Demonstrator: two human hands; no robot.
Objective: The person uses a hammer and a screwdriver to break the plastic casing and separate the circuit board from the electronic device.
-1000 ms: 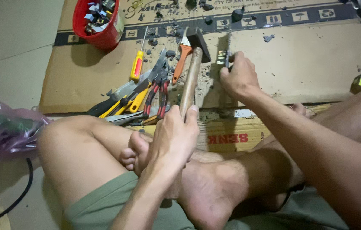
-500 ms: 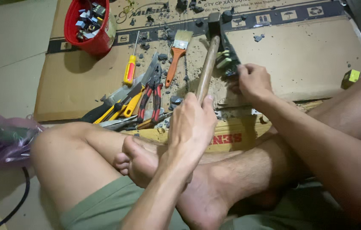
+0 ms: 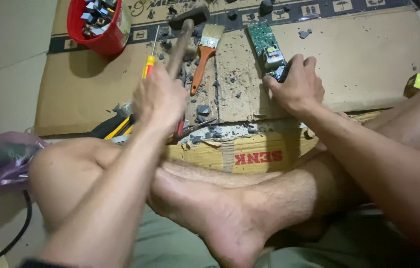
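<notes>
Circuit board (image 3: 265, 45) lies flat on the cardboard (image 3: 368, 59); my right hand (image 3: 296, 87) presses its near end, fingers curled down, pinning it. Left hand (image 3: 160, 99) fisted around hammer (image 3: 182, 34) handle, head raised, clear of my fingers.

Wooden-handled hammer (image 3: 182, 37), matt corrugated cardboard (image 3: 368, 54), glossy red plastic tub (image 3: 98, 37), green circuit board (image 3: 264, 42)
</notes>
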